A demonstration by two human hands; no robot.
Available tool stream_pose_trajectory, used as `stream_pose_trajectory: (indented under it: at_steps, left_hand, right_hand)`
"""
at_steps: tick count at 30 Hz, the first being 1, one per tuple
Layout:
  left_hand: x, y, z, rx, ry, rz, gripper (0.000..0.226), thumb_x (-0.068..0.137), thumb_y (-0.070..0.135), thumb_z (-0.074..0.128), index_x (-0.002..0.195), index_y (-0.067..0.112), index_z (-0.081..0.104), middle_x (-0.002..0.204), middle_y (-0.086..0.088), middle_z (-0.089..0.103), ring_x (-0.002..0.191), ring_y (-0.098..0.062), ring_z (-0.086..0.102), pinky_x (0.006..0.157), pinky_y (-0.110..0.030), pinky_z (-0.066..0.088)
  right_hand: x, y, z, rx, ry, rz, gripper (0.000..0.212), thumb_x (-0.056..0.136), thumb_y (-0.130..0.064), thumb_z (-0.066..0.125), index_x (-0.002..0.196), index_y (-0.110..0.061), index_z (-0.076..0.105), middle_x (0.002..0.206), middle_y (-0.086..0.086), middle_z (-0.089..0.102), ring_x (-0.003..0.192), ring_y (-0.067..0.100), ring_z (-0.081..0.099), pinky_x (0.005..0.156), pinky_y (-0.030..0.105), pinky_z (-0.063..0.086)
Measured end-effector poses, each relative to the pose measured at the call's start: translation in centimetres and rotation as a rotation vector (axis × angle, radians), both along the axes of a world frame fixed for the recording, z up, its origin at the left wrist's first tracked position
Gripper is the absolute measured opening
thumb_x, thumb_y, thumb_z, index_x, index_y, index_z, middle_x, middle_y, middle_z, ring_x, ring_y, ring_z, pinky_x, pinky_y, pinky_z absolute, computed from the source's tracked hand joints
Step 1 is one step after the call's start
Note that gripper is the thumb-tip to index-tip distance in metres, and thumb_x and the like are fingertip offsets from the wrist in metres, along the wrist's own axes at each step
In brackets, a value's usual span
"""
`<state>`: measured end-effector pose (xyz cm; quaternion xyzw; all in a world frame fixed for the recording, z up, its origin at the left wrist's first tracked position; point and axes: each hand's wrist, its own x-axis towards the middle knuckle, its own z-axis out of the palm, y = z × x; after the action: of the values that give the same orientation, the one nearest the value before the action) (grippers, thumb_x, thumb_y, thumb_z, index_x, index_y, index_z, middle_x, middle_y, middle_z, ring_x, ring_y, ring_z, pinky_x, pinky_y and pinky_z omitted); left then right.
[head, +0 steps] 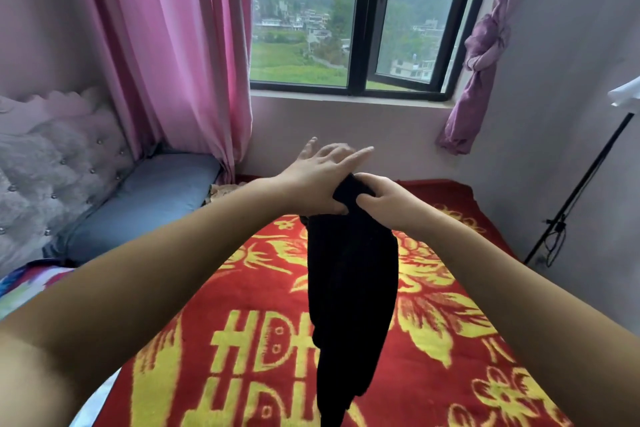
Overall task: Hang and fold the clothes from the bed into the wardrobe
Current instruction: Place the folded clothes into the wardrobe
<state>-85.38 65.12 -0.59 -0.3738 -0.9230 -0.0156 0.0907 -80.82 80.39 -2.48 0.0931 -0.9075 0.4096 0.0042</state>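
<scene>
We see a plain black garment hanging over a red blanket patterned with yellow flowers and yellow lettering. Beside it lies a blue-grey pillow against a pale pink tufted headboard studded with silver buttons. We note bright pink curtains topped with darker lace, a mauve knotted curtain, and a black window frame.

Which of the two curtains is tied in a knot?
The purple curtain right of the window; the pink curtain on the left hangs straight.
</scene>
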Motion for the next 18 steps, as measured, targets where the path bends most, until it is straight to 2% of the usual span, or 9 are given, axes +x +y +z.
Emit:
stream_pose_trajectory:
  at_steps: [1,3,4,6,9,11,14,16,18]
  left_hand:
    - [-0.3,0.3,0.3,-0.032,-0.098,0.003,0.091,0.081,0.036,0.069,0.152,0.028,0.014,0.14,-0.002,0.043,0.134,-0.023,0.035,0.114,-0.041,0.022]
    - [-0.9,0.8,0.7,-0.013,-0.307,-0.02,0.058,0.081,0.031,0.071,0.134,0.022,0.048,0.107,0.001,0.061,0.105,-0.023,0.057,0.087,-0.031,0.044]
    - [-1.1,1.0,1.0,-0.023,-0.354,-0.029,0.036,0.082,0.029,0.07,0.115,0.018,0.06,0.089,0.003,0.062,0.091,-0.021,0.059,0.075,-0.028,0.044]
    - [-1.9,1.2,2.1,-0.078,-0.365,-0.035,0.01,0.084,0.026,0.067,0.088,0.018,0.063,0.069,0.008,0.056,0.072,-0.018,0.056,0.066,-0.027,0.041]
    - [-2.7,1.9,4.6,-0.09,-0.365,-0.06,0.011,0.086,0.022,0.067,0.077,0.027,0.061,0.066,0.016,0.057,0.061,-0.007,0.053,0.065,-0.024,0.042]
    - [-3.3,2.4,5.7,-0.11,-0.375,-0.074,0.017,0.087,0.021,0.067,0.076,0.033,0.06,0.067,0.019,0.058,0.059,0.0,0.053,0.063,-0.02,0.041]
    - [-4.3,2.4,5.8,-0.133,-0.409,-0.082,0.02,0.087,0.021,0.068,0.078,0.037,0.061,0.067,0.021,0.06,0.059,0.001,0.055,0.062,-0.019,0.042]
    - [-5.2,1.8,5.4,-0.115,-0.451,-0.069,0.023,0.086,0.021,0.068,0.076,0.04,0.061,0.064,0.023,0.063,0.058,0.003,0.058,0.063,-0.018,0.044]
    - [-6.2,0.7,4.8,-0.101,-0.501,-0.035,0.023,0.086,0.02,0.07,0.076,0.04,0.062,0.064,0.023,0.065,0.059,0.003,0.06,0.065,-0.018,0.045]
  right_hand:
    - [0.1,0.1,0.0,0.014,0.013,0.014,0.036,0.087,-0.001,0.042,0.115,-0.016,0.06,0.094,0.016,0.068,0.076,0.034,0.062,0.069,0.045,0.052]
    - [0.1,0.6,-0.1,0.032,0.054,-0.001,0.031,0.084,-0.001,0.045,0.103,-0.019,0.059,0.083,0.005,0.064,0.065,0.021,0.057,0.059,0.034,0.046]
    - [0.1,0.8,-0.2,0.041,0.071,-0.021,0.028,0.083,-0.002,0.046,0.099,-0.021,0.058,0.08,0.001,0.06,0.061,0.015,0.053,0.054,0.027,0.042]
    - [0.2,1.2,-0.5,0.068,0.077,-0.052,0.025,0.081,-0.004,0.047,0.099,-0.02,0.054,0.081,0.001,0.059,0.062,0.014,0.052,0.052,0.023,0.041]
    - [0.2,2.5,-2.2,0.069,-0.03,-0.08,0.03,0.076,-0.01,0.05,0.106,-0.017,0.054,0.094,0.005,0.065,0.083,0.019,0.062,0.074,0.036,0.052]
    - [0.0,4.0,-3.6,0.009,-0.141,-0.045,0.033,0.071,-0.015,0.052,0.104,-0.016,0.055,0.096,0.01,0.065,0.083,0.017,0.061,0.075,0.042,0.051]
    - [0.1,5.8,-5.6,0.021,-0.333,0.065,0.044,0.07,-0.013,0.056,0.113,-0.004,0.051,0.108,0.027,0.056,0.082,0.022,0.054,0.074,0.04,0.046]
    - [-0.1,7.1,-7.3,0.019,-0.4,0.103,0.045,0.075,-0.008,0.056,0.117,0.006,0.048,0.116,0.032,0.051,0.088,0.036,0.055,0.087,0.051,0.046]
    - [-0.5,8.2,-8.8,-0.045,-0.453,0.092,0.043,0.08,-0.01,0.058,0.119,0.007,0.05,0.124,0.03,0.051,0.103,0.034,0.061,0.1,0.049,0.043]
